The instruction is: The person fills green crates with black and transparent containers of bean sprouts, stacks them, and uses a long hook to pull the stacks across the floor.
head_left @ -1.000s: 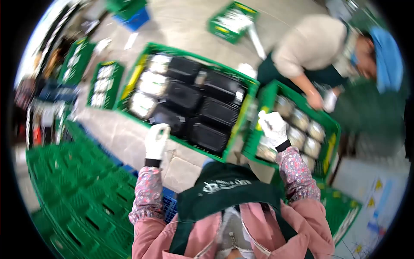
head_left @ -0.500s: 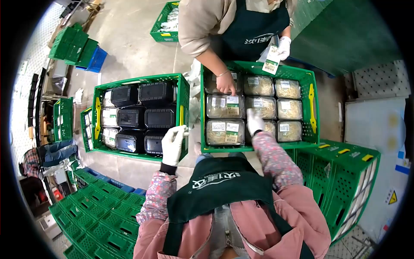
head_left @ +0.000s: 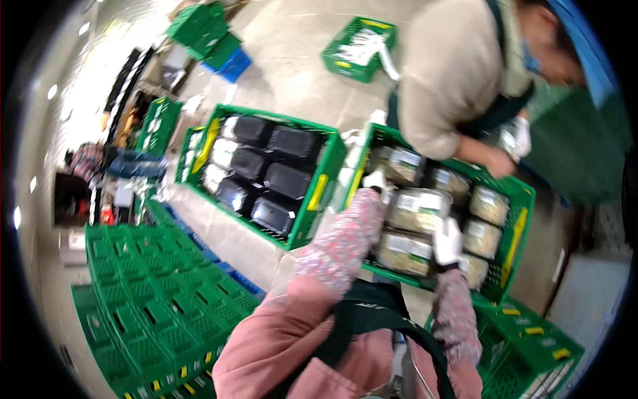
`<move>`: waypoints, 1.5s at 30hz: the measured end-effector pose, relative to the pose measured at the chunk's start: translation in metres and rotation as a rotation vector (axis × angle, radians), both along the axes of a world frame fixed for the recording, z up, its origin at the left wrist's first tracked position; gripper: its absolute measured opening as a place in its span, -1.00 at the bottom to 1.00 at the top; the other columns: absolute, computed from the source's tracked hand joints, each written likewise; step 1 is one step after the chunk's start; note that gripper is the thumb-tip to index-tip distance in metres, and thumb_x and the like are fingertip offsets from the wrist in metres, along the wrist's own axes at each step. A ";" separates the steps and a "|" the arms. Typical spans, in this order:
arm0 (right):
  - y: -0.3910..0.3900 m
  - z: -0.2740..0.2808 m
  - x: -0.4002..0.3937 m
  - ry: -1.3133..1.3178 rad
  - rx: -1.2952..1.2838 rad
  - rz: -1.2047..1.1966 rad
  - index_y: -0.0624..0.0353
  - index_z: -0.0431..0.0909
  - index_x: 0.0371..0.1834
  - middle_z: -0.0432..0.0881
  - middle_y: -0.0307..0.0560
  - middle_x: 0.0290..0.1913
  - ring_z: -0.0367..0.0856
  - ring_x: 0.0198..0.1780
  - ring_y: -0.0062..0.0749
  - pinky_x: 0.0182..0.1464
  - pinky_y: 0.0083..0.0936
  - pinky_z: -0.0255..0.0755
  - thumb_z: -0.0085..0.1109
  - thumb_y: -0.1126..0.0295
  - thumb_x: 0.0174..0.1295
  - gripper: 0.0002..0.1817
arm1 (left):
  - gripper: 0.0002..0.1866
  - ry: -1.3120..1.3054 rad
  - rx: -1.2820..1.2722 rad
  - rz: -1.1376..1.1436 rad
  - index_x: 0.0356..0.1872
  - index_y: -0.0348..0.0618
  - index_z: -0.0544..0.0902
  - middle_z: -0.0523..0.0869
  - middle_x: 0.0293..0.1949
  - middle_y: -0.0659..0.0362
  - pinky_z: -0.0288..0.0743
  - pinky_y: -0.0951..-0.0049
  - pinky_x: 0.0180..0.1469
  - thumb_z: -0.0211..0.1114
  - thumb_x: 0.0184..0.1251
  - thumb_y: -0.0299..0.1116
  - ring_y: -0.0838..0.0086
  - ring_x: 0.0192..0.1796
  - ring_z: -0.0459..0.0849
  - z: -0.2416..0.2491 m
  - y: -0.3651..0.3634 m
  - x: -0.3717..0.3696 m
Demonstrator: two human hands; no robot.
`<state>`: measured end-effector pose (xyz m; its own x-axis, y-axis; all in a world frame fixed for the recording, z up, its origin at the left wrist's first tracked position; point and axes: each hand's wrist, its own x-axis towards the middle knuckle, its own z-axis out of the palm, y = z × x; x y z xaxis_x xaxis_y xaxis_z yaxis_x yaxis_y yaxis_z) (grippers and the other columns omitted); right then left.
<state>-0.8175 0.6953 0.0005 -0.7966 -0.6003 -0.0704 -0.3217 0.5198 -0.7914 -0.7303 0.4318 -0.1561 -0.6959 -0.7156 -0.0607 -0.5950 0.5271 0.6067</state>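
Note:
My left hand, in a white glove, is at the left edge of a clear-lidded food tray in the green crate on the right. At the tray's opposite edge is my gloved right hand, its fingers against that side. Pale, noodle-like food shows through the lid, which carries white and green labels. Another labelled tray lies nearer me, and one more lies beyond. Motion blurs my fingertips. Several similar trays line the right side of the crate.
To the left stands a second green crate with black containers. Across from me a person leans over the right crate, one bare hand at its far rim. Stacked green crates stand at lower left, others at lower right.
My left hand has moved from beside the left crate into the right one. My view has turned. The other person's bare hand has drawn back from the trays to the far rim.

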 end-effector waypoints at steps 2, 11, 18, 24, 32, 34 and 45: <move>0.015 0.018 -0.014 0.003 -0.231 0.041 0.25 0.44 -0.36 0.42 0.21 -0.51 0.37 -0.51 -0.09 -0.39 -0.25 0.33 0.13 0.28 0.29 -0.76 | -0.74 -0.052 0.226 0.225 -0.46 -0.21 0.56 0.63 -0.48 0.00 0.53 0.18 -0.45 0.40 -0.01 -0.26 0.19 -0.46 0.67 -0.006 0.006 -0.011; -0.102 0.239 -0.002 0.568 -0.178 0.601 0.21 0.31 -0.56 0.32 -0.05 -0.70 0.26 -0.69 -0.26 -0.59 -0.35 0.10 0.24 0.43 0.17 -0.71 | -0.80 0.770 0.589 0.509 -0.36 -0.21 0.47 0.56 -0.42 0.24 0.44 0.57 -0.42 0.34 0.22 -0.37 0.65 -0.37 0.52 0.229 -0.002 0.208; -0.410 0.243 0.174 0.606 -0.662 0.978 0.18 0.44 -0.58 0.37 -0.01 -0.70 0.40 -0.69 -0.10 -0.62 -0.37 0.26 0.29 0.36 0.16 -0.73 | -0.73 0.484 -0.094 0.770 -0.36 -0.22 0.50 0.52 -0.47 0.15 0.36 0.47 -0.39 0.32 0.25 -0.23 0.49 -0.41 0.47 0.249 -0.160 0.464; -0.617 0.131 0.297 1.106 -0.766 1.266 -0.03 0.42 -0.58 0.45 -0.16 -0.58 0.51 -0.51 -0.23 -0.51 -0.34 0.36 0.21 0.28 0.00 -0.85 | -0.90 0.024 -0.441 0.405 -0.35 -0.18 0.59 0.61 -0.33 0.04 0.48 0.24 -0.16 0.28 0.07 -0.54 0.12 -0.19 0.60 0.195 -0.277 0.577; -0.605 0.000 0.313 0.769 -0.200 1.072 -0.02 0.60 -0.06 0.50 -0.14 0.02 0.38 0.16 -0.23 0.24 -0.17 0.20 0.25 0.23 0.06 -0.66 | -0.78 0.294 -0.370 0.419 -0.23 -0.14 0.62 0.65 -0.18 0.02 0.41 0.13 0.20 0.24 0.09 -0.63 0.06 0.07 0.57 0.157 -0.297 0.608; -0.607 -0.014 0.304 0.588 -0.042 0.951 0.04 0.35 0.26 0.36 0.00 0.25 0.26 0.30 -0.06 0.33 -0.11 0.13 0.31 0.17 0.02 -0.32 | -0.68 0.259 -0.279 0.402 -0.03 -0.13 0.60 0.64 -0.04 0.00 0.34 0.18 0.26 0.29 0.14 -0.50 0.02 0.18 0.50 0.175 -0.311 0.588; -0.536 -0.007 0.279 0.700 0.184 0.957 0.01 0.31 0.28 0.41 -0.16 0.20 0.37 0.18 -0.22 0.14 -0.23 0.32 0.16 0.38 0.04 -0.37 | -0.64 -0.097 -0.310 0.048 0.11 0.19 0.57 0.43 0.28 0.22 0.08 -0.22 0.30 0.18 0.29 -0.16 0.08 0.38 0.24 0.151 -0.381 0.479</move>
